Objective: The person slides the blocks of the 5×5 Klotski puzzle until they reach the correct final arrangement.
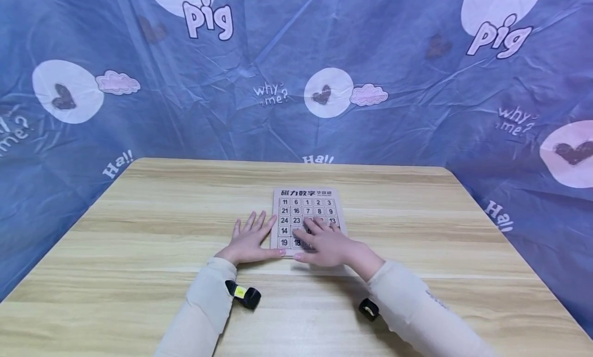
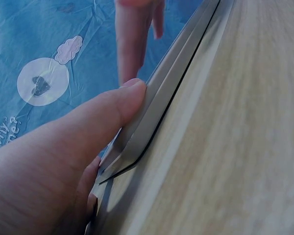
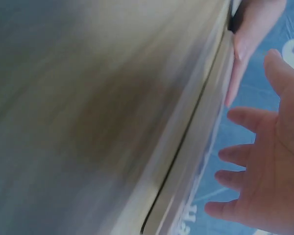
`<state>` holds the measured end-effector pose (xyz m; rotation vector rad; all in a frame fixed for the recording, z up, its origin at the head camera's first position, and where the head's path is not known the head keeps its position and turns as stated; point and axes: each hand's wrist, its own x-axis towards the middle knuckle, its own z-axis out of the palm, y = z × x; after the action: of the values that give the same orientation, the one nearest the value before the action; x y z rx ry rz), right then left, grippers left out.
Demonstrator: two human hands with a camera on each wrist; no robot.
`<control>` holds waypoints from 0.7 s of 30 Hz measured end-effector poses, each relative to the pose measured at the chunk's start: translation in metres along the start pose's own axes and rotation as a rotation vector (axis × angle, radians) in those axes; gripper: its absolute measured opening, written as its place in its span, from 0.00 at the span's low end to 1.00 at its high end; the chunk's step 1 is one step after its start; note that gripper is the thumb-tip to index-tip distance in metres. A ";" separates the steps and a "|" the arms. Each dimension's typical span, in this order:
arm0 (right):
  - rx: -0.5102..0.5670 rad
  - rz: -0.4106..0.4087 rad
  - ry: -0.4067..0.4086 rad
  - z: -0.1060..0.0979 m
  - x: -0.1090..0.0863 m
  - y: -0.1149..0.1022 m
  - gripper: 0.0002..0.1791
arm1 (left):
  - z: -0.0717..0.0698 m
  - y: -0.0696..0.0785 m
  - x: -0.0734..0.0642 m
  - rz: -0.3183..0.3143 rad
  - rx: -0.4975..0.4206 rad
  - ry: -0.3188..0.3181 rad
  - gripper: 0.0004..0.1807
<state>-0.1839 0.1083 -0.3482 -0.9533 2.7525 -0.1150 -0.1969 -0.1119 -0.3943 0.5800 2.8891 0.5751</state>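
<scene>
A grey number sliding puzzle [image 1: 307, 193] lies flat on the wooden table, its square tiles printed with black numbers. My left hand [image 1: 252, 241] is at its lower left corner, fingers spread and fairly straight along the left side. The left thumb [image 2: 132, 98] touches the near edge of the puzzle. Over the lower right tiles, my right hand [image 1: 326, 244] reaches with spread fingers and covers several numbers. In the right wrist view its fingers [image 3: 235, 155] are extended just above the puzzle's face, with nothing held.
The light wooden table [image 1: 185, 192] spreads around the puzzle. Behind it hangs a blue printed cloth [image 1: 250, 43]. A black wrist strap [image 1: 250, 297] shows on the left sleeve, and a black camera piece [image 1: 369, 309] sits by the right one.
</scene>
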 end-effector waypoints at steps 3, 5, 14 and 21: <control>-0.017 -0.009 -0.018 0.001 0.009 -0.007 0.38 | 0.001 -0.001 0.000 -0.001 0.007 0.000 0.52; -0.032 -0.008 -0.026 0.001 0.012 -0.010 0.38 | 0.001 -0.001 0.000 0.002 0.008 0.000 0.52; -0.055 -0.002 -0.046 0.000 0.010 -0.007 0.37 | 0.001 -0.001 0.001 0.001 0.005 0.000 0.51; -0.055 0.013 -0.040 0.001 0.003 0.001 0.34 | 0.001 -0.001 0.000 0.001 -0.008 0.002 0.52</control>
<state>-0.1867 0.1073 -0.3500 -0.9405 2.7376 -0.0175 -0.1968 -0.1127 -0.3954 0.5801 2.8873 0.5873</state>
